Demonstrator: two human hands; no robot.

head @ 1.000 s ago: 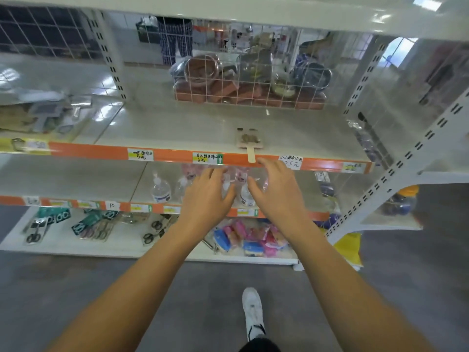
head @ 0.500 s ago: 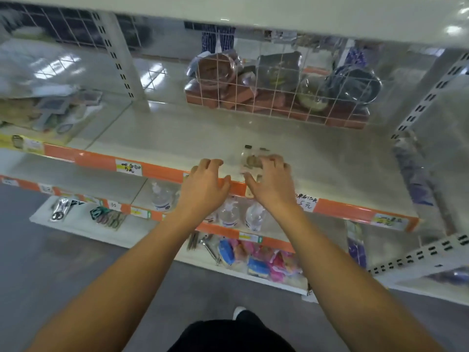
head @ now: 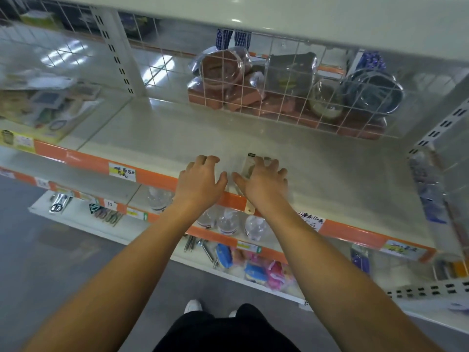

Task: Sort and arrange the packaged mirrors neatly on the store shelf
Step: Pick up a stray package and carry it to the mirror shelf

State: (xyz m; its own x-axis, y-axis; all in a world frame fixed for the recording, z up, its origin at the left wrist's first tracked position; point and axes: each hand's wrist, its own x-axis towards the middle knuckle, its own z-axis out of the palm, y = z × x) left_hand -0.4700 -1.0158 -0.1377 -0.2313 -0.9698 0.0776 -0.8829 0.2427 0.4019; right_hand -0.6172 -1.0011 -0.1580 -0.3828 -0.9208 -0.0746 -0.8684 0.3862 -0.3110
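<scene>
The small wooden-handled mirror in clear plastic wrap (head: 250, 165) lies at the front edge of the pale metal shelf (head: 330, 179). The right hand (head: 261, 182) rests curled fingers over it; whether it grips, I cannot tell. The left hand (head: 200, 181) is beside, holding nothing. The mirror looks light, fragile and slippery; better to hold the handle.

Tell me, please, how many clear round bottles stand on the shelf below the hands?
4: one clear round bottle left of the left forearm, and three between the forearms. More may be hidden behind the arms.
</scene>
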